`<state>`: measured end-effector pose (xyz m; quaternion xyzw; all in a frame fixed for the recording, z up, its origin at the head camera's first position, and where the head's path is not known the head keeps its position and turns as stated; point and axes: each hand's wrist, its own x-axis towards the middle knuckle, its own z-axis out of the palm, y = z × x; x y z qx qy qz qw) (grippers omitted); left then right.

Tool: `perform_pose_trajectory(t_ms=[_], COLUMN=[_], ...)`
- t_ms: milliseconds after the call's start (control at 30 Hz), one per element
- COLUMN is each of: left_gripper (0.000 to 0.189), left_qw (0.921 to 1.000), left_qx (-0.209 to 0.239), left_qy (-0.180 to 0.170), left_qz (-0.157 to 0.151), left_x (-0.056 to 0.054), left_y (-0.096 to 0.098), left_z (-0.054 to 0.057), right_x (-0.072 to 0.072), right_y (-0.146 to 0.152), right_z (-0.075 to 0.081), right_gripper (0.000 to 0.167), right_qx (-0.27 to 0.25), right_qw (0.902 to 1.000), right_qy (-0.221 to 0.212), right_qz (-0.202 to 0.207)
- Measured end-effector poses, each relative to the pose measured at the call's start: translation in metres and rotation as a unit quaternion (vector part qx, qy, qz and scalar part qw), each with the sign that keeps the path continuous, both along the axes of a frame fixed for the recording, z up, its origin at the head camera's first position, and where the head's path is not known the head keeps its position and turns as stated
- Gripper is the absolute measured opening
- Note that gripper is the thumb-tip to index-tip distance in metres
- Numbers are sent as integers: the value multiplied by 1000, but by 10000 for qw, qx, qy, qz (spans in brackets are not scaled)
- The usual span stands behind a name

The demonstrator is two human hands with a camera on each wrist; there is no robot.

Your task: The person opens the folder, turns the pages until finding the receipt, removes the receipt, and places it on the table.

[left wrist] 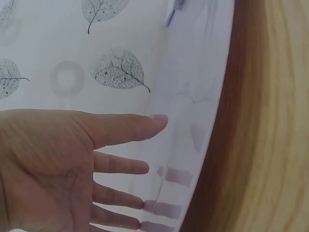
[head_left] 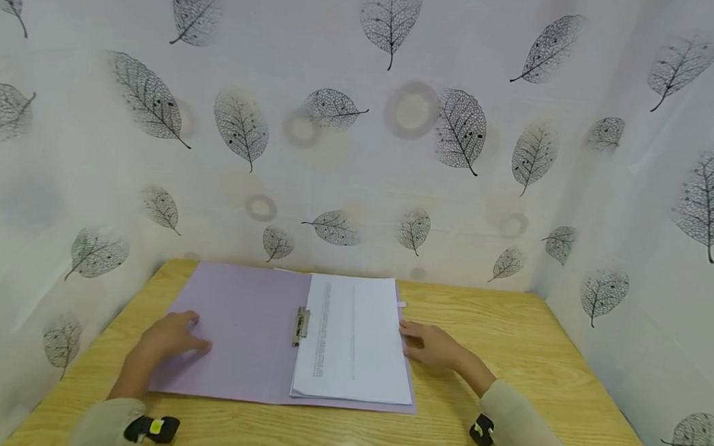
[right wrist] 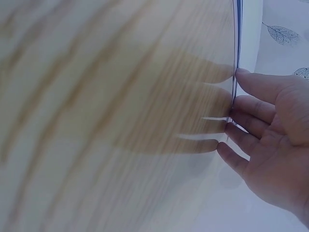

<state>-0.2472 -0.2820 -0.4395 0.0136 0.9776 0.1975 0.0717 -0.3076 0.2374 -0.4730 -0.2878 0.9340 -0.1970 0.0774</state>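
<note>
A lilac folder (head_left: 240,332) lies open flat on the table, with a metal clip (head_left: 301,327) near its fold. On its right half rests a stack of white paper (head_left: 374,340); lines of small print run along the top sheet. My left hand (head_left: 172,334) is at the left cover, fingers and thumb spread. In the left wrist view that hand (left wrist: 72,169) shows straight fingers, fingertips right at the cover's surface. At the stack's right edge is my right hand (head_left: 432,343). The right wrist view shows this hand (right wrist: 275,125) with relaxed fingers, thumb and fingertips against the folder's edge.
The wood-grain table (head_left: 479,326) extends on both sides of the folder and in front of it. A pale curtain with leaf prints (head_left: 361,148) encloses the back and sides. A small white tab (head_left: 402,304) sticks out at the folder's right edge.
</note>
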Motion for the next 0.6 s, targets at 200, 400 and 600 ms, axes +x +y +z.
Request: perform_pose_trajectory(t_ms=[200, 400, 600], left_gripper=[71, 68, 64], left_qw=[9993, 9994, 9992], left_qx=[-107, -16, 137], left_qy=[346, 352, 294], left_qz=[-29, -27, -250], left_x=[-18, -30, -37], left_y=[14, 43, 80], left_z=[4, 15, 16], right_x=[-3, -7, -11], right_y=[1, 0, -3], right_z=[-1, 2, 10], right_gripper=[49, 45, 41], right_qx=[-21, -301, -644], right_qw=[10000, 9987, 9949], right_qy=[-47, -399, -740], right_qz=[-5, -50, -237])
